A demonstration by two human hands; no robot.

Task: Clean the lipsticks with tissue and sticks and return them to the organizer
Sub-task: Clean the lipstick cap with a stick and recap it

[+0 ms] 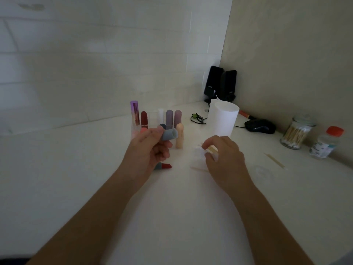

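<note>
My left hand point(150, 148) holds a grey lipstick cap point(169, 135) with its open end pointing right. Below that hand, an uncapped red lipstick point(164, 166) lies on the white table. My right hand point(222, 155) grips a wooden stick point(211, 149) together with a crumpled white tissue point(198, 161) that rests on the table. Behind my left hand stands the clear organizer point(152, 119) with several capped lipsticks upright in it: purple, dark red, white, mauve and a peach one point(179, 136) at its front right.
A white tissue roll point(223, 119) stands behind my right hand. Further right are a black mouse point(260, 126), a glass jar of cotton swabs point(295, 133), a small bottle with a red cap point(325, 142) and a loose wooden stick point(275, 161). Two black speakers point(219, 83) fill the corner.
</note>
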